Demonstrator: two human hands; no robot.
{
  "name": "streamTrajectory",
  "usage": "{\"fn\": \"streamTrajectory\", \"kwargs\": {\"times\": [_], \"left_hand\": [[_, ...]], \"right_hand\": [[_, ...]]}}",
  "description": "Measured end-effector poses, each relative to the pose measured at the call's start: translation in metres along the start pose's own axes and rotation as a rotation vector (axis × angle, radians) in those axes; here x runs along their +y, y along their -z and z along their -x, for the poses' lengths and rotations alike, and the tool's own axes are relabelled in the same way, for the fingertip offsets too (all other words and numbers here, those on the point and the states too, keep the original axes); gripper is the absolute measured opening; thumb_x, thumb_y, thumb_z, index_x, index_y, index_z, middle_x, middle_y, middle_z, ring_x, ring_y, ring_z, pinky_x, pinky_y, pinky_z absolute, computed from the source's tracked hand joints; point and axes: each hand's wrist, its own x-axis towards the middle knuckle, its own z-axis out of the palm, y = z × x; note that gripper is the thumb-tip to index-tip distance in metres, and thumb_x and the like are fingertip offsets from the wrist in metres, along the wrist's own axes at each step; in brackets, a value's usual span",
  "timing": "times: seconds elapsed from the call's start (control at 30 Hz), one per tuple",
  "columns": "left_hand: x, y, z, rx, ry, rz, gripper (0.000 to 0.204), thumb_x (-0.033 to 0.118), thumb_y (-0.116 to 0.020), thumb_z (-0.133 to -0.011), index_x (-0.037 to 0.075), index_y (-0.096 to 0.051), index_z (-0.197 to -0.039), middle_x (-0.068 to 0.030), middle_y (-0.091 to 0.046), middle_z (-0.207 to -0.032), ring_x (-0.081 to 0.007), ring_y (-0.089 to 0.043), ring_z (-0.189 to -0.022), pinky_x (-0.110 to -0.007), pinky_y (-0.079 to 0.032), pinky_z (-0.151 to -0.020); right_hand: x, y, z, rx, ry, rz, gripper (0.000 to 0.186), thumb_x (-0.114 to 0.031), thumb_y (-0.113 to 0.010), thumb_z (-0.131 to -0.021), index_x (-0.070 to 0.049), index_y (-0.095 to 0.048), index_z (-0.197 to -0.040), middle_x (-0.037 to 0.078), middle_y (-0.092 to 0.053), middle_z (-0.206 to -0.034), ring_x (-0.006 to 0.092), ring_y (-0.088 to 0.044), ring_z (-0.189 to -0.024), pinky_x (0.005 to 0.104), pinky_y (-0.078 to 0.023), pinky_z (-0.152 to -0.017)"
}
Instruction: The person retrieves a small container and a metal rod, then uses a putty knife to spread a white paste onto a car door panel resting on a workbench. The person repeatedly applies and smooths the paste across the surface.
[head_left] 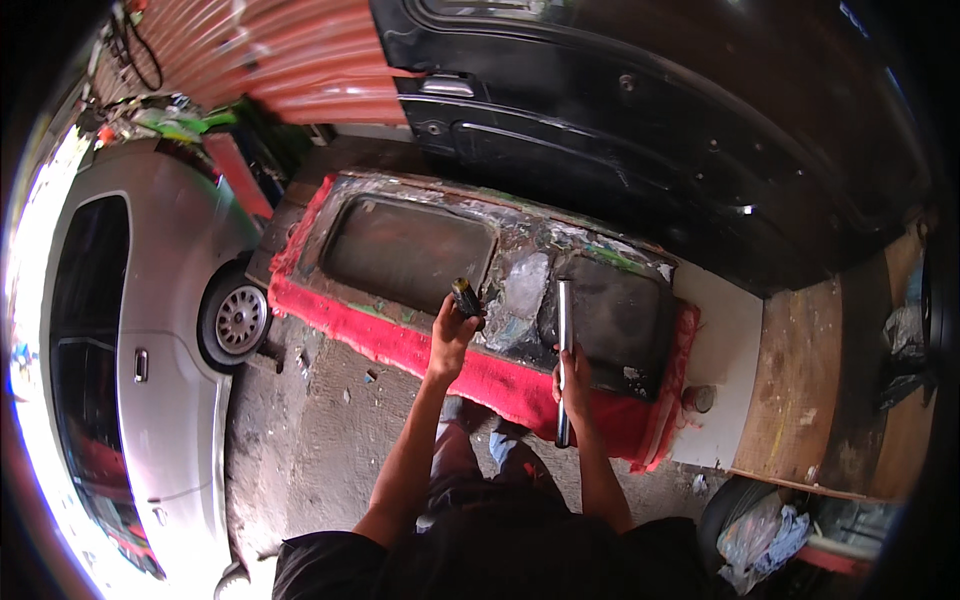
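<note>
My left hand [452, 338] grips a short dark cylinder [466, 298] with a yellowish top, held above the workbench's front. My right hand [570, 380] is closed round a long shiny metal tube [564, 310], which stands lengthwise in the picture over the right part of the bench. Beneath them lies a worn, paint-streaked panel [525, 225] with a dark recessed section [405, 255] on the left and a dark square piece [615, 325] on the right. A red cloth [365, 330] lies under the panel and shows along its edges.
A silver vehicle [165, 370] stands at left. Behind the bench are a large black vehicle panel [660, 130] and red corrugated sheeting [250, 55]. Wooden boards [785, 390] are at right, with a tyre [730, 525] and crumpled plastic [760, 540] below. My legs are over the concrete floor [310, 440].
</note>
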Motion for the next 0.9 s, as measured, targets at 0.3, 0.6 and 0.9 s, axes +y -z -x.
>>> {"fn": "streamTrajectory", "kwargs": {"times": [0.3, 0.6, 0.9], "left_hand": [[-0.023, 0.009, -0.085, -0.2, 0.151, -0.153, 0.049, -0.008, -0.069, -0.081, 0.002, -0.047, -0.124, -0.0095, -0.064, -0.109, -0.0156, -0.061, -0.1, -0.031, -0.049, -0.088], [-0.068, 0.013, -0.138, -0.463, 0.333, -0.332, 0.054, -0.008, -0.077, -0.072, 0.0, -0.053, -0.119, -0.0077, -0.066, -0.105, -0.0137, -0.06, -0.099, -0.031, -0.049, -0.085], [-0.084, 0.011, -0.163, -0.611, 0.445, -0.434, 0.047, -0.005, -0.072, -0.079, 0.003, -0.053, -0.122, -0.0066, -0.065, -0.112, -0.015, -0.059, -0.108, -0.031, -0.048, -0.092]], "right_hand": [[0.001, -0.036, -0.007, 0.25, -0.07, -0.021, 0.032, -0.036, -0.048, -0.1, -0.007, -0.054, -0.113, -0.002, -0.042, -0.054, 0.0052, -0.035, -0.035, 0.0233, -0.027, -0.03], [0.031, -0.063, -0.021, 0.407, -0.071, -0.095, 0.038, -0.043, -0.048, -0.099, -0.007, -0.052, -0.112, -0.001, -0.041, -0.055, 0.0061, -0.036, -0.035, 0.023, -0.029, -0.03], [0.038, -0.052, -0.038, 0.38, -0.045, -0.149, 0.037, -0.042, -0.048, -0.099, -0.007, -0.051, -0.112, -0.001, -0.041, -0.055, 0.0059, -0.035, -0.034, 0.0221, -0.029, -0.03]]}}
